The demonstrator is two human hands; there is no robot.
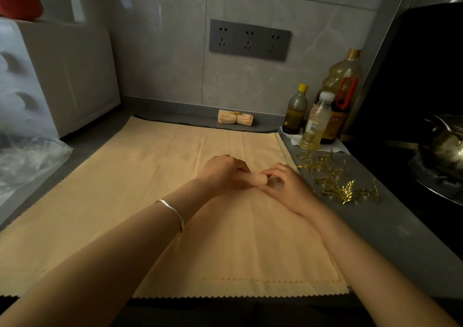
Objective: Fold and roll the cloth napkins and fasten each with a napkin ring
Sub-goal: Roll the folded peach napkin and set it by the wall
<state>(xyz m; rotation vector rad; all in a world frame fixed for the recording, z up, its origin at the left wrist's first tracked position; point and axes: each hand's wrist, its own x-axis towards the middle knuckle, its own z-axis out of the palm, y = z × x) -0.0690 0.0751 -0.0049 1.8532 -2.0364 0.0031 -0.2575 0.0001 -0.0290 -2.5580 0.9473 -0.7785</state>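
A small rolled peach napkin [256,178] lies between my two hands above the stack of flat peach napkins [125,201] spread on the counter. My left hand [223,172] grips the roll's left end with curled fingers. My right hand [283,185] pinches the roll's right end between thumb and fingertips. A finished rolled napkin [235,118] with a gold ring sits at the back by the wall. Several gold leaf-shaped napkin rings [338,178] lie scattered on the grey counter to the right of my right hand.
Three bottles [319,118] stand at the back right on white paper. A wok on the stove [443,148] is at the far right. A white appliance [50,76] and a clear plastic bag [27,161] sit at the left. A socket panel [249,39] is on the wall.
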